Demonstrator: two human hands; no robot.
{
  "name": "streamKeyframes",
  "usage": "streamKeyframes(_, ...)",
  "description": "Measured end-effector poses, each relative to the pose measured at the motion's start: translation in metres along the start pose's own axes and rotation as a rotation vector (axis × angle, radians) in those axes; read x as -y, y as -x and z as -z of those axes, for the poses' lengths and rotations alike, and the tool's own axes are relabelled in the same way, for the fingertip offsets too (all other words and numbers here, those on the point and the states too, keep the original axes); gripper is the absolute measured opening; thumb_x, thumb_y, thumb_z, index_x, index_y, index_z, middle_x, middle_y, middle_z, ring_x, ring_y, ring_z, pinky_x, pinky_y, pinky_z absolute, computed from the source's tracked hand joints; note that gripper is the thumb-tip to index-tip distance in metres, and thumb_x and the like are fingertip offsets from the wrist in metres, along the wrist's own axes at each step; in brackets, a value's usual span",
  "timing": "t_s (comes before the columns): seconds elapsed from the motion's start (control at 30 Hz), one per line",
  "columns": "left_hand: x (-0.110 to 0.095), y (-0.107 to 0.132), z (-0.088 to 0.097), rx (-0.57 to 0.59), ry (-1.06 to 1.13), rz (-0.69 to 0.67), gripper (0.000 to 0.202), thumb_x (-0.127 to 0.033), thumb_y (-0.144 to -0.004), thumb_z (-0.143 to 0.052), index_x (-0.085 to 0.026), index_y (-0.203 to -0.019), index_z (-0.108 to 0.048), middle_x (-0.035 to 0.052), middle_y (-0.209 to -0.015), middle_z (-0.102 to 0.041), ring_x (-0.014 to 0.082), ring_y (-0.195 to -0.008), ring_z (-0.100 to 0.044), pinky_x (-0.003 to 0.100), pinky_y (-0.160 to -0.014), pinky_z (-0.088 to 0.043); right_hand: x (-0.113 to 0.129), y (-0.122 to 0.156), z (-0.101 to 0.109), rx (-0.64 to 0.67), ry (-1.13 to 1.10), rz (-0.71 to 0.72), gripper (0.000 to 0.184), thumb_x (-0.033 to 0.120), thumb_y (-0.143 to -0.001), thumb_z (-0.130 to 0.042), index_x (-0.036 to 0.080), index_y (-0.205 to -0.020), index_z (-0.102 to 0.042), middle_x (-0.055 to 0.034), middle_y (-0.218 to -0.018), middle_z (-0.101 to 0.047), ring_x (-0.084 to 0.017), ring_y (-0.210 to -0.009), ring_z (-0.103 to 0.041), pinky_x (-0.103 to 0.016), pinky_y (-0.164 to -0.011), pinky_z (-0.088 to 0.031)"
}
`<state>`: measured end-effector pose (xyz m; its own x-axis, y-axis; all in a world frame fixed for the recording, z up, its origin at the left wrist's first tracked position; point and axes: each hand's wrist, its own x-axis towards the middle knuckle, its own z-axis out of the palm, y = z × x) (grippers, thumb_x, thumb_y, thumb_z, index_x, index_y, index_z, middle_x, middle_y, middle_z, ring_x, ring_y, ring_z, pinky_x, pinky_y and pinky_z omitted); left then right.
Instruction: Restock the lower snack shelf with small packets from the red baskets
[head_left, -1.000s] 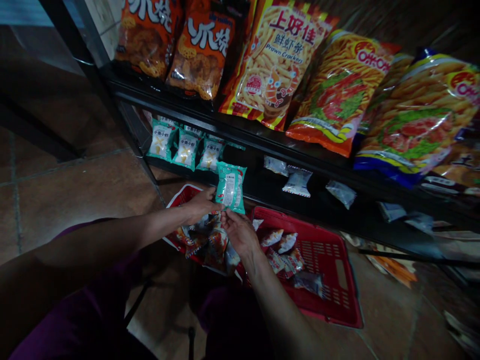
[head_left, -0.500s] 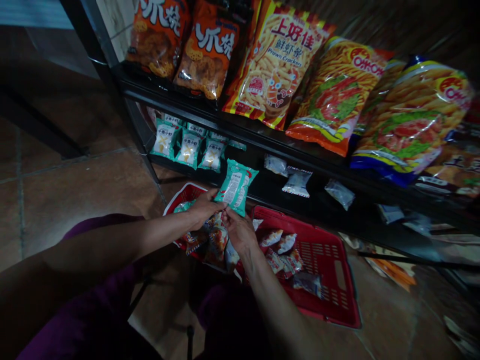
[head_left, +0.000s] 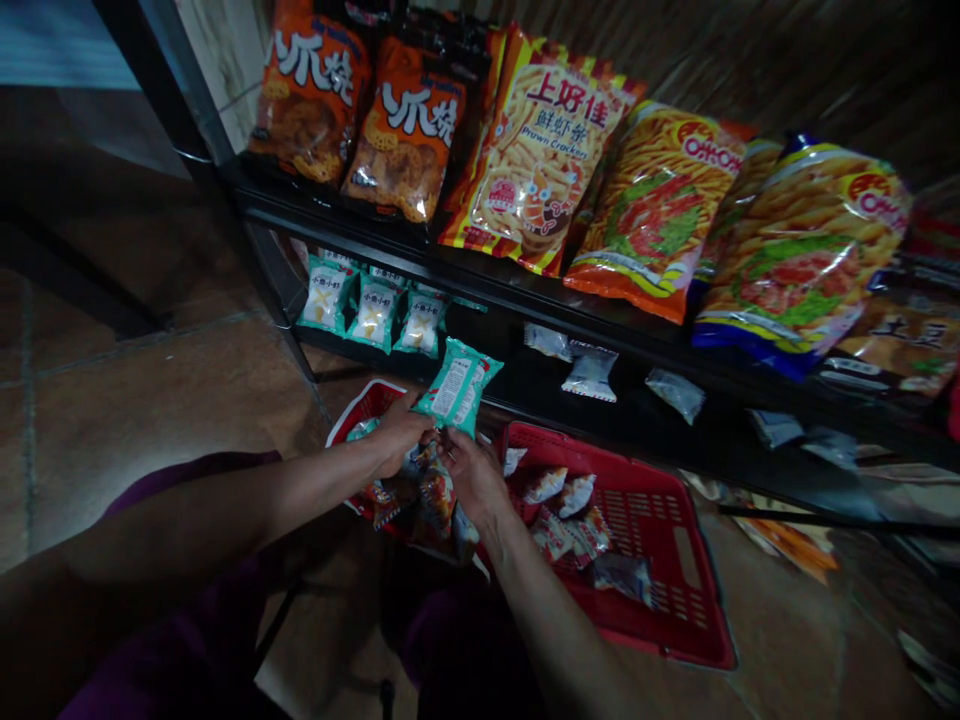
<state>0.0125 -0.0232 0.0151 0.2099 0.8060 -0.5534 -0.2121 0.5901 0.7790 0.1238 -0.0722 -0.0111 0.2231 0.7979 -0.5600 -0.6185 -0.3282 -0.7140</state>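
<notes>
Between my two hands is a teal snack bag, its printed back side up. My left hand grips its lower left edge, fingers closed. My right hand pinches its lower edge from the right. Beneath both hands lies a red basket with small orange and white snack packets in it. Matching teal snack bags stand in a row on the lower shelf, left of the held one.
A second red basket with several small packets sits on the tiled floor to the right. Large snack bags line the upper black shelf. Small clear-and-white packets lie on the lower shelf. A dark shelf post rises at left.
Both hands have drawn the teal snack bag slightly down and left, away from the lower shelf. The whole view has shifted a little; the grip stays.
</notes>
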Motion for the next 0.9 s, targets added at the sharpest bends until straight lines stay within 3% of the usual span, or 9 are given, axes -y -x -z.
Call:
streamKeyframes(0.3,-0.01,0.004,0.001,0.021,0.005,0.009,0.022,-0.004,-0.062,-0.055,-0.016,-0.08,-0.058,-0.0035,-0.058,-0.054,0.0071,-0.047,-0.045,0.019,-0.048,-0.034,0.006,-0.002,-0.002,0.065,-0.068,0.01,0.013,0.021,-0.062,-0.069,0.02,-0.075,-0.067,0.0019,-0.071,-0.069,-0.011,-0.066,-0.061,-0.021,-0.063,-0.049)
streamKeyframes(0.9,-0.004,-0.001,0.009,0.055,-0.071,-0.012,0.028,-0.006,-0.063,-0.055,-0.016,-0.089,-0.06,-0.0034,-0.06,-0.056,0.0061,-0.047,-0.044,0.02,-0.047,-0.033,0.008,-0.003,-0.001,0.013,0.028,0.074,0.023,0.032,-0.062,-0.08,0.023,-0.081,-0.068,0.0049,-0.08,-0.07,-0.007,-0.06,-0.056,-0.019,-0.057,-0.045)
